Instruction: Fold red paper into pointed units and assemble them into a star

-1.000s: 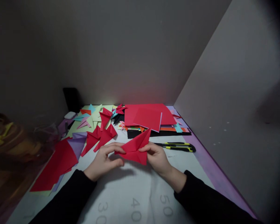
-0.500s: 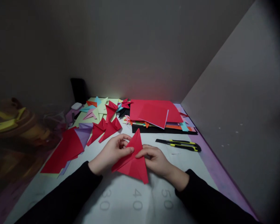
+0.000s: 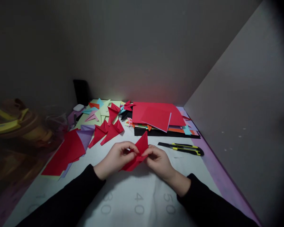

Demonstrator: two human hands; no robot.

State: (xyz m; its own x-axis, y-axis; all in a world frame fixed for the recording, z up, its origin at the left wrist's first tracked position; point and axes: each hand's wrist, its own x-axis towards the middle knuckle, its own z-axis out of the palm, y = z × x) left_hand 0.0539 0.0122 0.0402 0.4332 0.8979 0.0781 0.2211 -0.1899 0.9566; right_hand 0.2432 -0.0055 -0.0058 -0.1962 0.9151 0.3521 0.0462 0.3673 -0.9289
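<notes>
Both my hands grip a folded piece of red paper (image 3: 142,144) just above the white mat, its pointed tip facing away from me. My left hand (image 3: 119,157) pinches it from the left between thumb and fingers. From the right, my right hand (image 3: 159,160) pinches it near the middle, with its fingertips close to those of the left. The fingers hide part of the folds. Beyond my left hand lie red folded paper pieces (image 3: 112,131) of a similar pointed shape.
A black and yellow utility knife (image 3: 186,148) lies right of my hands. Red paper sheets (image 3: 158,115) top a stack at the back. More red sheets (image 3: 67,153) lie at left, near colourful folded pieces (image 3: 104,108). A black phone-like object (image 3: 81,91) leans on the wall.
The red paper has been turned and folded in, so less of its broad lower part shows. My fingertips have come closer together at its middle.
</notes>
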